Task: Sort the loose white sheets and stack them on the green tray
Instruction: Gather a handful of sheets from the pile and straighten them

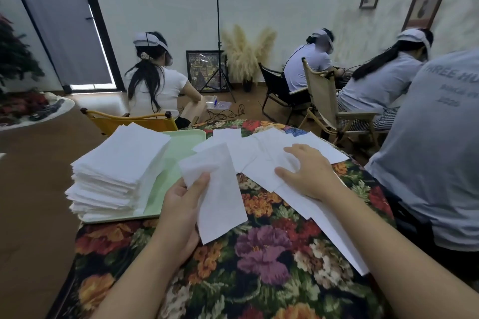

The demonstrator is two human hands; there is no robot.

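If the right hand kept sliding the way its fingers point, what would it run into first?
The right hand rests on the loose white sheets, fingers pointing left. It would probably push more of those sheets first, then meet the sheet held in the left hand; the heights are hard to judge.

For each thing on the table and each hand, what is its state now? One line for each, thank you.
Left hand: pinches one sheet, thumb on top.
Held sheet: lifted, slightly bent.
Right hand: fingers spread, rests on loose sheets.
Loose sheets: scattered, overlapping on the tablecloth.
Stack: tall, on the tray's left part.
Tray: flat on the table, right part bare.
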